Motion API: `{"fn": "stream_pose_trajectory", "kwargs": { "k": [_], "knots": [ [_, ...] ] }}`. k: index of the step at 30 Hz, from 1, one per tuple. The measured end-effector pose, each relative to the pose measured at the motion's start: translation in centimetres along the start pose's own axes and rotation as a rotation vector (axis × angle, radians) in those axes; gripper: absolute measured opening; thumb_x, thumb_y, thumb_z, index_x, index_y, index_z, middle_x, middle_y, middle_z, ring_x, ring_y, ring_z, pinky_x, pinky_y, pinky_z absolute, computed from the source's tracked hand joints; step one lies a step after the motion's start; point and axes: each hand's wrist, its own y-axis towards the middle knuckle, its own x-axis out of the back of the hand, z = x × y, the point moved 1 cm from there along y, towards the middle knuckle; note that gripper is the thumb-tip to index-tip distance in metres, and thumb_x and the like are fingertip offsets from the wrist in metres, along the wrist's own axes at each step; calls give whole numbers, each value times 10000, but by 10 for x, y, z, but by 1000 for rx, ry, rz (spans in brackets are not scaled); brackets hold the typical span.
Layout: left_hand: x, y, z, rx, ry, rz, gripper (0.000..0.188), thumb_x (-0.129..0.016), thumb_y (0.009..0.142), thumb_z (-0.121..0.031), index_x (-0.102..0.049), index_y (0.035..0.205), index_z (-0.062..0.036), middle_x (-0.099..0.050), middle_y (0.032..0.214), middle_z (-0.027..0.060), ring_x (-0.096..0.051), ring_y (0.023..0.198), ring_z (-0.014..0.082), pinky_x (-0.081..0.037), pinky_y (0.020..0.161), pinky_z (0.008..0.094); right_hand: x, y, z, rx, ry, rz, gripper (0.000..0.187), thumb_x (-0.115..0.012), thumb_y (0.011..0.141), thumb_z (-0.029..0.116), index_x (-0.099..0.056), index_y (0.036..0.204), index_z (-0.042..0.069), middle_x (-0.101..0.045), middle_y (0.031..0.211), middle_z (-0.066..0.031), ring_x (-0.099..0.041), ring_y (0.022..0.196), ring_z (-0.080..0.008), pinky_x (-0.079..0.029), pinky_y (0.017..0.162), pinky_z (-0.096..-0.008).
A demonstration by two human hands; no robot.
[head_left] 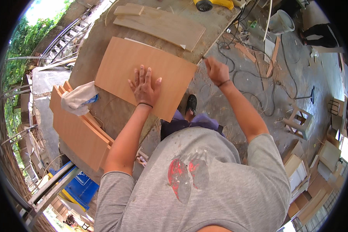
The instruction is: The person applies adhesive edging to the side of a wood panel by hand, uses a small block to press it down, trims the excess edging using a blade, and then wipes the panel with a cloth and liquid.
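A rectangular wood-grain board lies flat on the worktable in front of me, its near right corner jutting past the table's edge. My left hand presses on the middle of it, palm down and fingers spread. Just off the board's right corner, my right hand is closed in the air. What its fingers hold, if anything, is too small to make out. To the left, several similar boards are stacked together, with a crumpled pale cloth draped over them.
Long thin wooden pieces lie across the table's far side, near a yellow thing with a black wheel. Cables, offcuts and a pale bucket are on the floor at right, with a stool. A blue container stands lower left.
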Motion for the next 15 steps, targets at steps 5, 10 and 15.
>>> {"fn": "stream_pose_trajectory", "kwargs": {
  "k": [5,10,15],
  "knots": [
    [-1,1,-2,-13,-6,-53,582,-540,878,-466,-482,1364,-151,-341,1512,78,-242,1422,308,-88,1113,612,-5,-10,10,90,37,65,76,-559,875,222,-579,872,149,-629,759,-99,-637,720,-319,-501,583,-432],
    [-2,-4,2,-2,24,-26,580,-541,875,-475,-489,1358,-158,-341,1513,72,-246,1420,308,-91,1114,609,20,7,13,15,2,86,82,-547,867,206,-577,903,138,-642,765,-102,-647,722,-318,-504,574,-439],
    [-1,1,-2,-6,-4,-51,583,-534,876,-488,-490,1358,-162,-337,1517,60,-241,1422,306,-94,1113,611,19,7,3,105,-103,106,92,-516,872,187,-586,906,138,-661,746,-117,-651,655,-335,-507,537,-452]
  ]
}}
